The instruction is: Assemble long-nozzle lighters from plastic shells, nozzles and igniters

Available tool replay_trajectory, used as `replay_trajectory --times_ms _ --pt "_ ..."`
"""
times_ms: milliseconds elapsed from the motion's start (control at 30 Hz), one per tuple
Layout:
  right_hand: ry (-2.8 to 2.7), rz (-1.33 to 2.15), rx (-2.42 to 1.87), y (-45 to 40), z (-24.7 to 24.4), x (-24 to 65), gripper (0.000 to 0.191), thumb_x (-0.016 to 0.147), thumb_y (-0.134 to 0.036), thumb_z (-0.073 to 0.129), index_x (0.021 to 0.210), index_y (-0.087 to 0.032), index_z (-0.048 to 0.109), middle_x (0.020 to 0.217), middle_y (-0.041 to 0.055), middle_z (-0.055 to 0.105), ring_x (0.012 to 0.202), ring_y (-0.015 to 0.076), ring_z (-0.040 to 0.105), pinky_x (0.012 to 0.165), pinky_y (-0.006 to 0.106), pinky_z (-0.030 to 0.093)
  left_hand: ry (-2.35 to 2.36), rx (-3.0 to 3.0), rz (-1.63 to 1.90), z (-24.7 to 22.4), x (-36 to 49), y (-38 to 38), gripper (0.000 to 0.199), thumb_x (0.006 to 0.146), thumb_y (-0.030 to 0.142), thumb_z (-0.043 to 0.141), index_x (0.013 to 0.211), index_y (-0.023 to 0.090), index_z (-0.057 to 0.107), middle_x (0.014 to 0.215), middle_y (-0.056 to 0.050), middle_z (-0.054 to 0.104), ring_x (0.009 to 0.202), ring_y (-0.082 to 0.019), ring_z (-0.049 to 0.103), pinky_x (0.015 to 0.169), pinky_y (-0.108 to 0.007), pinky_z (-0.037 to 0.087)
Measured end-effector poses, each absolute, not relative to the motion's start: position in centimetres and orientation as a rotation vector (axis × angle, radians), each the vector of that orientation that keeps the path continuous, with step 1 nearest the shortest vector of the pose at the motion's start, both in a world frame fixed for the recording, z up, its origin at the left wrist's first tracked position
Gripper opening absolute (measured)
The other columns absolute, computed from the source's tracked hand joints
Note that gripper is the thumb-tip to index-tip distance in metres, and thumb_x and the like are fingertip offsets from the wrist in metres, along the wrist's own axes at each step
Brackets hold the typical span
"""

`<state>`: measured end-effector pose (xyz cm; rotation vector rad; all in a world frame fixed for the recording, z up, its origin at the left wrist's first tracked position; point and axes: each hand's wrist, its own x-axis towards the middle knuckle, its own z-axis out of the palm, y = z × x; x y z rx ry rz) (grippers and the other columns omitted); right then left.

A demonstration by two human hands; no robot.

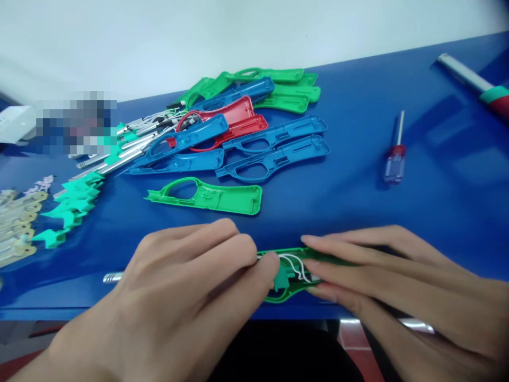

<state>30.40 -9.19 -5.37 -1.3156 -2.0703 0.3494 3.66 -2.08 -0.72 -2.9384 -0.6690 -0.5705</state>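
At the table's front edge lies a green plastic shell half [292, 293], open side up, with white wires [292, 260] and a teal trigger piece [281, 277] inside. My left hand [199, 286] is closed over the shell's left part, thumb and forefinger pressed at the wires and teal piece. A metal tube tip [113, 277] sticks out to the left behind that hand. My right hand [369, 270] grips the shell's right end, its fingertips on the rim and beside a small dark part at the wire ends. The hands hide both ends of the shell.
Beyond my hands lies another green shell half [230, 198]. Blue shells [278, 159], red shells [246, 127] and metal tubes [127, 154] are piled behind it. Teal pieces [75, 199] and cream parts [19, 228] sit left; a screwdriver [395, 162] and larger tool [469, 74] lie right.
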Motion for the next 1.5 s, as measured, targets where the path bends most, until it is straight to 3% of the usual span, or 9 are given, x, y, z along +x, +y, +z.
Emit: replay_trajectory --times_ms 133,267,667,767,1000,1167,1367,1500 --pt "-2.026 0.343 -1.343 -9.0 -5.5 30.2 0.034 0.099 -0.016 0.062 0.121 -0.040 0.072 0.131 -0.0182 0.076 0.120 0.0130 0.071 0.085 0.024 0.067 -0.733 -3.012 -0.562 -0.6 4.1 -1.7 0.033 0.113 0.022 0.033 0.111 0.024 0.066 0.082 0.001 0.071 0.071 -0.017 0.072 0.055 -0.035 0.049" --pt "-2.009 0.363 -1.329 -8.9 -5.5 30.0 0.029 0.100 -0.018 0.063 0.118 -0.038 0.072 0.129 -0.0158 0.077 0.123 0.0144 0.069 0.093 0.027 0.065 -0.744 -3.060 -0.597 -0.8 4.0 -1.5 0.033 0.115 0.023 0.034 0.107 0.026 0.066 0.082 0.003 0.070 0.068 -0.014 0.069 0.058 -0.032 0.051" --pt "-1.864 0.354 -1.286 -7.9 -4.6 29.3 0.016 0.095 -0.020 0.072 0.101 -0.033 0.079 0.113 -0.0167 0.082 0.106 0.0083 0.076 0.100 0.017 0.059 -0.741 -3.111 -0.622 -1.5 3.4 -1.6 0.022 0.112 0.017 0.047 0.118 0.019 0.069 0.083 0.002 0.063 0.071 -0.012 0.060 0.064 -0.027 0.049" --pt "-1.859 0.356 -1.284 -7.8 -4.6 29.2 0.015 0.095 -0.022 0.073 0.101 -0.034 0.080 0.111 -0.0171 0.082 0.103 0.0073 0.076 0.096 0.015 0.060 -0.793 -3.127 -0.618 -1.5 3.6 -1.9 0.022 0.112 0.018 0.048 0.119 0.022 0.068 0.083 0.002 0.064 0.070 -0.013 0.060 0.060 -0.028 0.047" --pt "-1.905 0.424 -1.336 -8.0 -4.5 29.3 0.010 0.102 -0.032 0.067 0.105 -0.039 0.074 0.113 -0.0136 0.079 0.107 0.0086 0.074 0.086 0.016 0.062 -0.841 -3.146 -0.598 -1.5 3.9 -2.1 0.032 0.106 0.007 0.043 0.121 0.019 0.069 0.105 -0.003 0.074 0.076 -0.016 0.067 0.070 -0.031 0.055" --pt "-1.912 0.448 -1.319 -8.2 -4.8 29.4 0.007 0.102 -0.034 0.069 0.106 -0.039 0.073 0.112 -0.0127 0.078 0.103 0.0085 0.074 0.083 0.015 0.061 -0.853 -3.170 -0.633 -1.0 4.1 -2.0 0.035 0.106 0.004 0.041 0.118 0.017 0.071 0.097 -0.003 0.074 0.073 -0.015 0.066 0.066 -0.031 0.053" --pt "-1.874 0.428 -1.340 -8.4 -4.9 29.3 0.006 0.101 -0.033 0.070 0.099 -0.037 0.073 0.109 -0.0106 0.078 0.100 0.0114 0.075 0.076 0.020 0.062 -1.011 -3.181 -0.692 -0.5 5.0 -2.1 0.030 0.112 0.016 0.047 0.104 0.022 0.075 0.086 0.002 0.075 0.066 -0.011 0.068 0.061 -0.026 0.053" --pt "-1.877 0.457 -1.339 -8.3 -4.8 29.2 0.011 0.100 -0.028 0.070 0.100 -0.038 0.073 0.112 -0.0112 0.078 0.100 0.0127 0.074 0.073 0.023 0.062 -1.340 -3.168 -0.789 -0.8 5.6 -2.3 0.026 0.111 0.029 0.057 0.088 0.024 0.068 0.074 0.007 0.072 0.057 -0.010 0.064 0.052 -0.027 0.049"
